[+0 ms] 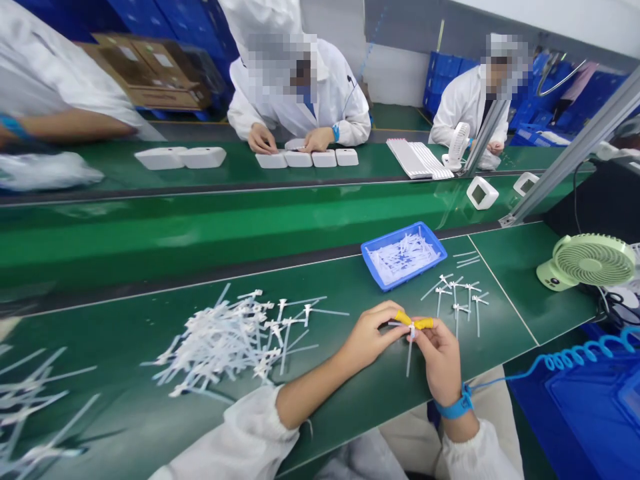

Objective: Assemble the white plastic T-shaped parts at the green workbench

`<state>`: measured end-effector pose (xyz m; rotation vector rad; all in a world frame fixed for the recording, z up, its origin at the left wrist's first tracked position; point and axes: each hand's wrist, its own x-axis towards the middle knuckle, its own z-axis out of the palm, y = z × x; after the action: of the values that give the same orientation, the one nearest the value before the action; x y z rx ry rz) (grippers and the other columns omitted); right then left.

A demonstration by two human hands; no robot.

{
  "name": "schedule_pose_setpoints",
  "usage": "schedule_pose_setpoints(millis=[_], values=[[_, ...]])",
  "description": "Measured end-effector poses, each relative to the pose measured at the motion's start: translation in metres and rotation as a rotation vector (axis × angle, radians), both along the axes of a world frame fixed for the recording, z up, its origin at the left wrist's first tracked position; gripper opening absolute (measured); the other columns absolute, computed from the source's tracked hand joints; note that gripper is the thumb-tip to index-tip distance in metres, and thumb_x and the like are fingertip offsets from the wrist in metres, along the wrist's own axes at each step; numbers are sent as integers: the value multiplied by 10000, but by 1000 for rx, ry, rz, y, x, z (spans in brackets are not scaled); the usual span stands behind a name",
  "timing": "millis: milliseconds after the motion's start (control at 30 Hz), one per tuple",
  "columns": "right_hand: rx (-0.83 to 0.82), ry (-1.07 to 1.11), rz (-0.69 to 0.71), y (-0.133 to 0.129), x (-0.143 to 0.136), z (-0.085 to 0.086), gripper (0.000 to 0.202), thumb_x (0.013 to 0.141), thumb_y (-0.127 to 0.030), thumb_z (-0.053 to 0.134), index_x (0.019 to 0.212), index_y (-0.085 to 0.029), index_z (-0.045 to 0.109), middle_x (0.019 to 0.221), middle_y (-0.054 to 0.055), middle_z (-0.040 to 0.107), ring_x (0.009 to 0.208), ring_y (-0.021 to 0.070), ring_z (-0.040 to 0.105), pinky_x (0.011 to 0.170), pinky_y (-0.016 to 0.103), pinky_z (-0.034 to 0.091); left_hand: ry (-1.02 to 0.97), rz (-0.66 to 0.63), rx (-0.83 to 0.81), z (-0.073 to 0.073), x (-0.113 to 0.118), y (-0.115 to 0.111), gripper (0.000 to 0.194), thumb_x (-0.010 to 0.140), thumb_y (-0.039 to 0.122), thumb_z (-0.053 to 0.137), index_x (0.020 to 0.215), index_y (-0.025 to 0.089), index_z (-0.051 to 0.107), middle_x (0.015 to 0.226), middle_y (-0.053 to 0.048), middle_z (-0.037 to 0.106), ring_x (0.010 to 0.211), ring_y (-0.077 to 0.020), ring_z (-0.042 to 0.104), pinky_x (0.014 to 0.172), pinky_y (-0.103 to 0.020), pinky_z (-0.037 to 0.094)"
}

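Near the front edge of the green bench (pixel 345 407), a strip (pixel 409 358) is pinched by the left hand (pixel 371 335) and the right hand (pixel 443 357), thumb and forefinger of each clamped on it by its clip. Yellow cots (pixel 425 323) cover both forefingers, and the tail points to six o'clock. The left forearm enters from eight o'clock, the right from five, its wristband (pixel 453 409) trailing a coiled cord (pixel 570 360) toward three.

At nine, green surface shows between the left hand and a pile (pixel 215 340). A tray (pixel 367 257) of white pieces stands at twelve by the far edge; clipped strips (pixel 459 308) lie spread at two; a fan (pixel 595 263) stands toward three.

Past the far edge runs a green channel (pixel 250 217); at eleven, a person (pixel 343 87) in white bends over white devices (pixel 299 159).
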<state>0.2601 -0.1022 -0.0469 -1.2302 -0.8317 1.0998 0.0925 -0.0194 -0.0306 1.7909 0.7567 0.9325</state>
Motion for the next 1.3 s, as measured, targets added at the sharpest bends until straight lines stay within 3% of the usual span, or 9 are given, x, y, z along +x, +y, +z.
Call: schedule_pose_setpoints(millis=[333, 533, 700, 867, 1167, 1300], values=[[8, -106, -5, -2, 6, 0, 77, 915, -300, 789, 889, -234, 818, 1041, 74, 827, 962, 246, 758, 901, 372, 604, -27, -2, 190, -4, -2, -1, 217, 1044, 374, 734, 956, 197, 822, 955, -81, 792, 880, -197, 741, 822, -301, 574], [18, -129, 46, -1, 9, 1, 104, 924, -303, 777, 857, -229, 803, 1031, 69, 827, 969, 246, 749, 921, 376, 591, -50, -11, 255, -7, -2, -2, 187, 1063, 319, 709, 989, 208, 840, 938, -79, 811, 864, -195, 750, 822, -304, 585], [0, -54, 62, 1, 9, -5, 146, 932, -362, 810, 987, -228, 797, 1070, 74, 817, 951, 244, 748, 896, 376, 602, 10, 12, 214, -5, 0, -4, 181, 1061, 308, 701, 967, 193, 806, 955, -76, 776, 865, -186, 736, 794, -276, 566], [24, -13, 54, 0, 9, -11, 184, 976, -377, 782, 1099, -243, 805, 1158, 84, 803, 1053, 258, 741, 1012, 413, 571, 0, 9, 226, -4, -1, -6, 135, 1059, 275, 684, 978, 188, 747, 976, -74, 758, 890, -184, 723, 817, -267, 561], [66, -11, 79, 2, 9, -10, 139, 989, -355, 741, 1038, -238, 798, 1051, 61, 797, 951, 237, 720, 926, 366, 560, 2, 39, 257, 0, 0, -10, 96, 1053, 262, 662, 998, 196, 704, 986, -77, 756, 894, -190, 726, 817, -284, 587], [82, -50, 67, 7, 8, -8, 164, 994, -304, 638, 938, -230, 773, 897, 33, 765, 824, 208, 696, 826, 327, 557, 20, 148, 200, 10, 2, -11, 63, 1021, 259, 692, 1046, 201, 686, 945, -46, 750, 842, -177, 738, 792, -276, 603]])
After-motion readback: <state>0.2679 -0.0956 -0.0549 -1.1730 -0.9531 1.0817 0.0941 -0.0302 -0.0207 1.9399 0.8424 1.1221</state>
